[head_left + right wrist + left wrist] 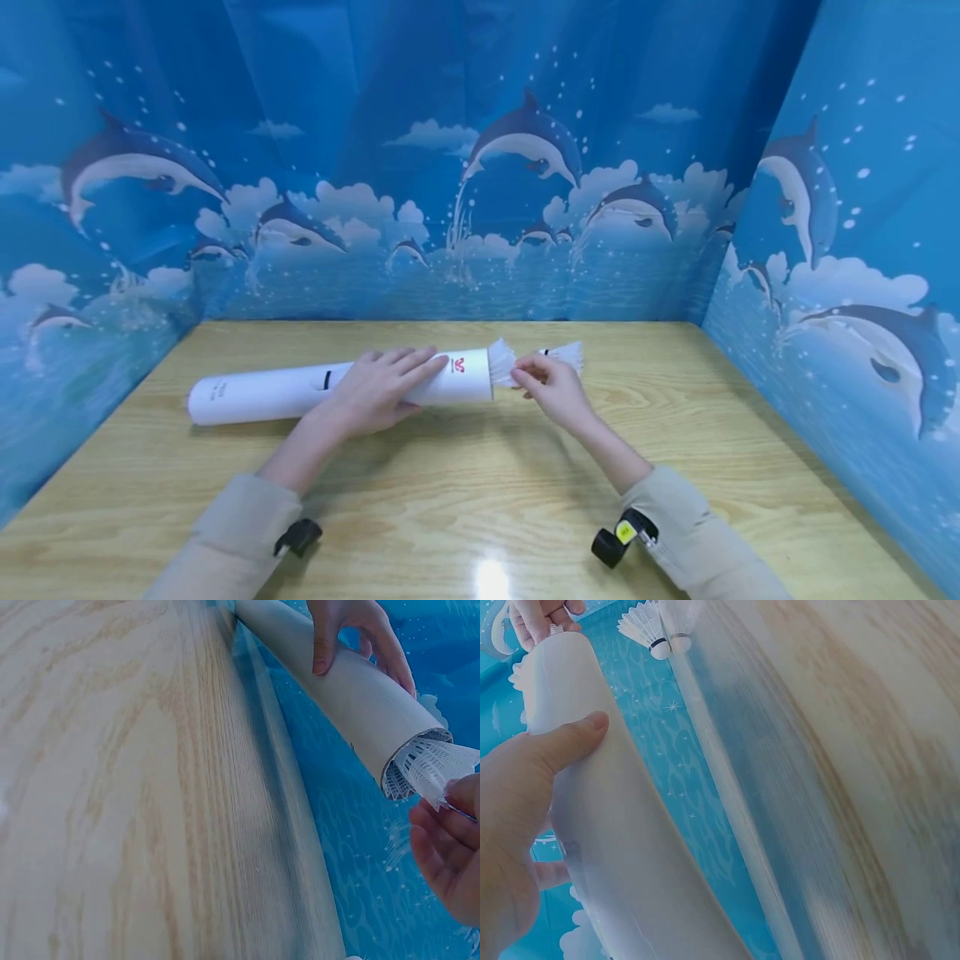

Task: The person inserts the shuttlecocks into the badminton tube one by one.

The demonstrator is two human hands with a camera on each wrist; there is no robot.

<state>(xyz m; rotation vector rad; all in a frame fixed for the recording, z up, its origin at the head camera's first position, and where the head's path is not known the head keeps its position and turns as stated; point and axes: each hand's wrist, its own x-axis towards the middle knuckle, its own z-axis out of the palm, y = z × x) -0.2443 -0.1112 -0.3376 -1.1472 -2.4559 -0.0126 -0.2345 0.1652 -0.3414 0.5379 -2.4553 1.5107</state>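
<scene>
A long white shuttlecock tube (262,396) lies on its side on the table, its open mouth facing right. My left hand (386,387) grips it near that mouth, thumb (577,742) on one side and fingers round the other. Just outside the mouth, my right hand (555,392) pinches a white shuttlecock (439,766) by its feathered part, which sits partly in the opening. The mesh skirt of another shuttlecock (394,784) shows inside the rim. Behind the right hand, a loose shuttlecock (567,355) lies on the table; its black band is visible.
The wood-grain table (465,500) extends toward me and to both sides. A blue dolphin-print curtain (337,208) hangs along the back and sides. Each sleeve (693,533) has a black device (611,546) strapped at the cuff.
</scene>
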